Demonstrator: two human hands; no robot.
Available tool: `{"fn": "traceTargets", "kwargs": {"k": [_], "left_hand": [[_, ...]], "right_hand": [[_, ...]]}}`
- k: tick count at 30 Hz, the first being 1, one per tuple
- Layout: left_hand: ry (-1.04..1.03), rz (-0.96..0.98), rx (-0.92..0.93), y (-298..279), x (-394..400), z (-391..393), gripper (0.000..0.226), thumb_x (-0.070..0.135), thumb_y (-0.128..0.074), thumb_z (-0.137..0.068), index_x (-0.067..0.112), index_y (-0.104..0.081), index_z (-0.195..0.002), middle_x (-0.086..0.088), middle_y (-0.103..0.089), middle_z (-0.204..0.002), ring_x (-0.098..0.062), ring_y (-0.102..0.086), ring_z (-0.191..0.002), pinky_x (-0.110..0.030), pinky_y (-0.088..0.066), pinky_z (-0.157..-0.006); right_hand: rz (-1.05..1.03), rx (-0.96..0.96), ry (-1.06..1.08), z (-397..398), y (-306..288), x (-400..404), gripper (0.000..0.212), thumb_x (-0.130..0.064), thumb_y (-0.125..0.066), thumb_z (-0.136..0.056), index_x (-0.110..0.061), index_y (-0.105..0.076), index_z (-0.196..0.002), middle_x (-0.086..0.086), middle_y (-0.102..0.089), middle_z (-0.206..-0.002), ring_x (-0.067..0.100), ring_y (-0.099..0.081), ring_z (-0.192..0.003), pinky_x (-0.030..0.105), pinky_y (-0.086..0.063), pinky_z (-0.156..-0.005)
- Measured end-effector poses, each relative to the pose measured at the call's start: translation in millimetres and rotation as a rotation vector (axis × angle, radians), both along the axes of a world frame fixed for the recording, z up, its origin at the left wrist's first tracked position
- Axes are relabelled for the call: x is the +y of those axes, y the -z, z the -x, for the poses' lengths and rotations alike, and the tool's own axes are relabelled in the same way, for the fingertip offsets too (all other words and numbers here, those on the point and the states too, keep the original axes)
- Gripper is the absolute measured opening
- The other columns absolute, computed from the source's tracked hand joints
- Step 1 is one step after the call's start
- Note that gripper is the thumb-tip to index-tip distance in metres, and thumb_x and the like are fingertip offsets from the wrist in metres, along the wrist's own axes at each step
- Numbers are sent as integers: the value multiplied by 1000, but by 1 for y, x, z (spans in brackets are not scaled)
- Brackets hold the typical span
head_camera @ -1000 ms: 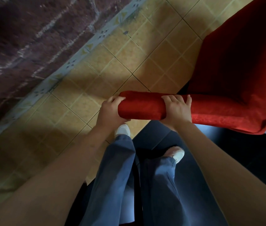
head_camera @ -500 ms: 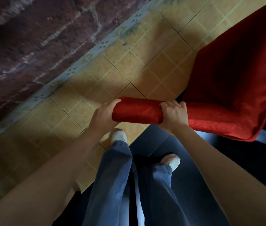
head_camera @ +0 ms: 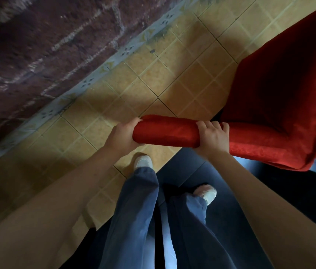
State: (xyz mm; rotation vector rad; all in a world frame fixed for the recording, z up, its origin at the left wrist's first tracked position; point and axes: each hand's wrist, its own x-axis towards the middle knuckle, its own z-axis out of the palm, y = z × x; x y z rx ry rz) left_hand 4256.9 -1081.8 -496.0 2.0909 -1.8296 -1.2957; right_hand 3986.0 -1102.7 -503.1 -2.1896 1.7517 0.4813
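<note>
Red cloth (head_camera: 281,105), rolled at its near edge, held above tiled floor (head_camera: 188,74). Left hand (head_camera: 123,135) grips the roll's end; right hand (head_camera: 213,135) curls over its middle.

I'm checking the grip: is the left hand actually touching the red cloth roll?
Touching. The head view shows the left hand with its fingers curled round the end of the red cloth roll.

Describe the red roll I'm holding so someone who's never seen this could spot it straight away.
Find the tan tiled floor beside the dark brick wall. Above it, the left hand and right hand grip a red fabric roll lying crosswise. It is the only tight tube here; the rest of the red cloth spreads flat to its right.
</note>
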Motion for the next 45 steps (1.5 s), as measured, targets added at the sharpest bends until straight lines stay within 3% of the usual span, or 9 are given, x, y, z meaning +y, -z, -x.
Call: {"fn": "traceTargets", "kwargs": {"k": [6, 10, 17, 22, 28, 33, 39, 45], "left_hand": [[87, 42, -71, -28, -23, 2, 58, 17, -87, -65, 11, -62, -116, -11, -69, -104, -32, -65, -95, -41, -52, -81], [120, 52, -96, -56, -41, -3, 56, 17, -89, -63, 7, -63, -112, -13, -68, -101, -32, -65, -92, -40, -52, -76], [189, 30, -171, -106, -56, 5, 56, 16, -89, -63, 8, -63, -112, -11, -68, -102, -30, -65, -94, -43, -54, -80], [284, 74, -256, -151, -74, 19, 53, 20, -90, -62, 9, -65, -107, -8, -69, -97, -26, -66, -90, -30, -48, -70], [377, 118, -325, -212, -96, 47, 52, 27, -87, -66, 11, -62, -109, -6, -67, -101, -26, -64, -94, -38, -52, -80], [237, 196, -264, -251, -96, 82, 49, 21, -90, -58, 16, -62, -97, -1, -65, -91, -23, -63, -88, -32, -49, -72], [-325, 287, 140, -275, -77, 123, 77, 14, -95, -44, 22, -68, -115, 10, -66, -103, -9, -60, -95, -23, -47, -83], [-255, 304, 133, -319, -81, 164, 79, 17, -97, -41, 19, -69, -114, 10, -66, -101, -9, -60, -96, -22, -45, -84]], "right_hand": [[39, -88, 74, -3, -20, -11, 36, -24, -78, -67, -14, -63, -99, 2, -65, -94, 27, -57, -96, 40, -31, -94], [22, -91, 65, -6, -43, -26, 45, -29, -84, -62, -14, -60, -98, 1, -64, -94, 25, -55, -99, 39, -32, -91], [53, -75, 27, 2, -85, -35, 37, -32, -77, -67, -18, -59, -96, -4, -61, -93, 20, -54, -98, 36, -29, -87], [60, -102, 96, 14, -122, -41, 40, -34, -80, -66, -17, -59, -95, -3, -60, -91, 21, -54, -98, 36, -28, -86], [96, -148, 184, 40, -168, -48, 46, -36, -85, -61, -18, -57, -93, -3, -59, -91, 21, -54, -97, 37, -28, -85], [121, -214, 270, 71, -204, -48, 48, -34, -89, -58, -18, -59, -91, -4, -54, -85, 21, -54, -97, 36, -27, -82], [160, -273, 316, 120, -248, -51, 51, -38, -90, -55, -21, -64, -96, -7, -58, -83, 19, -54, -95, 35, -26, -82], [173, -298, 359, 160, -282, -46, 51, -36, -91, -56, -22, -64, -97, -6, -63, -89, 18, -54, -99, 36, -28, -86]]}}
